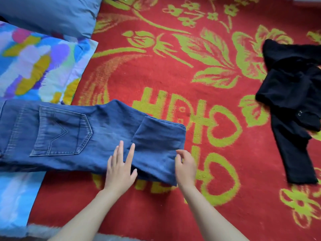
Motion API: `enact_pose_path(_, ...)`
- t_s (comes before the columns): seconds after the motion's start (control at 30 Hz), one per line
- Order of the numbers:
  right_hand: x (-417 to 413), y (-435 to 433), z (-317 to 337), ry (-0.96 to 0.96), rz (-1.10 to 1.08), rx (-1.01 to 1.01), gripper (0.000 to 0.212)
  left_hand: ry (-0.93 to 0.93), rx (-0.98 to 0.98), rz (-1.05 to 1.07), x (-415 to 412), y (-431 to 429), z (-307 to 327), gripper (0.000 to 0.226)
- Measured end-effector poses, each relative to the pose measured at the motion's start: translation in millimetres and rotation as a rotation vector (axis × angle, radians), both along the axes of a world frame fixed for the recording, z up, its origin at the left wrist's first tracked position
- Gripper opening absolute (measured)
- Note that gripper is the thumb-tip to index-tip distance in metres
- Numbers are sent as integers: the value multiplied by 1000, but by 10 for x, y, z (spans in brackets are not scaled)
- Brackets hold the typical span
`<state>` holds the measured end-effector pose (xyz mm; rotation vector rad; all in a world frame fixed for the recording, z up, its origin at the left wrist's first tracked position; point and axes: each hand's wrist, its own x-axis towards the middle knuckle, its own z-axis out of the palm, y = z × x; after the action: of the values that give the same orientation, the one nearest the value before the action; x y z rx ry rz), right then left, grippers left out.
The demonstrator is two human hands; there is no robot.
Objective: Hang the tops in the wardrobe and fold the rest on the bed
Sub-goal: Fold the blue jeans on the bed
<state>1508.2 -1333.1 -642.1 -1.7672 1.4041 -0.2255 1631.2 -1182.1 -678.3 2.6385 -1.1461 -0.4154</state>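
Take the red blanket woven with yellow-green flowers, leaves and hearts (156,75) as your reference; it spreads across most of what you see. At its upper left corner lies a plain blue fabric pillow (52,14). Just below that sits a pillow printed in blue, purple, pink and mustard blotches (38,66), meeting the blanket's left edge. Along the blanket's lower left edge you have a pale blue and white cloth (15,197). A strip of grey fluffy material (43,230) runs along the blanket's near edge.

Faded blue denim jeans (73,134) lie on a fuzzy, matt woven blanket (173,75).
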Motion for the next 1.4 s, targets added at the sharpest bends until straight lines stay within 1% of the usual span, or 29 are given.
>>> enact_pose_path(0.03,-62,-23,-23,51,-89,-8,25,126,-3,53,73,-110,6,98)
enact_pose_path(0.07,-99,-30,-55,115,-94,36,28,327,-9,164,141,-204,-27,92)
enact_pose_path(0.1,-126,-21,-100,156,-52,112,35,544,-41,315,209,-286,-43,84)
enact_pose_path(0.13,-145,1,-160,166,-17,192,43,692,-107,465,275,-355,-55,76)
enact_pose_path(0.17,-156,21,-183,141,-7,255,50,751,-174,580,327,-390,-56,67)
enact_pose_path(0.2,-158,35,-193,90,-44,324,55,743,-221,638,359,-404,-28,57)
enact_pose_path(0.3,-178,21,-200,-82,-194,555,50,521,-283,660,284,-256,68,41)
enact_pose_path(0.33,-177,23,-191,-81,-184,617,45,427,-250,672,247,-177,81,42)
enact_pose_path(0.37,-174,37,-188,-55,-135,640,39,331,-152,656,213,-96,75,45)
enact_pose_path(0.43,-172,83,-232,-18,-70,620,26,168,64,512,147,61,5,58)
enact_pose_path(0.47,-156,99,-245,-17,-71,610,23,100,95,427,128,106,-30,64)
enact_pose_path(0.5,-138,101,-230,-31,-90,618,23,14,80,351,105,142,-94,65)
enact_pose_path(0.57,-129,67,-215,-58,-141,651,24,-163,18,176,49,161,-107,57)
enact_pose_path(0.63,-131,34,-187,-70,-168,721,16,-224,2,1,-28,205,-86,57)
enact_pose_path(0.7,-128,4,-168,-63,-152,796,9,-127,96,-54,-62,298,-133,60)
enact_pose_path(0.77,-105,-18,-138,-58,-116,840,7,35,126,50,-30,342,-124,62)
enact_pose_path(0.8,-98,-19,-140,-62,-101,844,7,157,88,207,-2,338,-127,58)
enact_pose_path(0.9,-74,1,-155,-74,-114,832,8,655,-231,769,216,116,-27,63)
enact_pose_path(0.93,-70,8,-163,-92,-134,829,11,744,-279,839,303,54,-25,57)
enact_pose_path(0.97,-67,17,-174,-109,-152,824,14,784,-298,848,378,18,10,43)
enact_pose_path(1.0,-56,28,-186,-123,-163,819,17,774,-300,832,428,-3,53,30)
enact_pose_path(1.03,-36,44,-182,-137,-166,814,17,725,-320,828,482,-11,85,24)
enact_pose_path(1.13,86,135,-136,-182,-144,797,12,511,-339,847,574,65,137,43)
enact_pose_path(1.17,120,168,-127,-190,-139,793,15,446,-248,829,572,94,121,46)
enact_pose_path(1.23,143,210,-116,-187,-178,818,28,306,68,719,491,136,73,53)
enact_pose_path(1.27,132,221,-109,-189,-214,844,36,235,144,652,435,147,62,57)
enact_pose_path(1.3,120,220,-106,-197,-242,875,45,167,144,587,395,151,76,59)
enact_pose_path(1.33,103,206,-108,-211,-258,912,51,69,67,508,369,150,73,59)
enact_pose_path(1.4,86,163,-76,-221,-248,946,52,-89,-36,243,312,195,51,55)
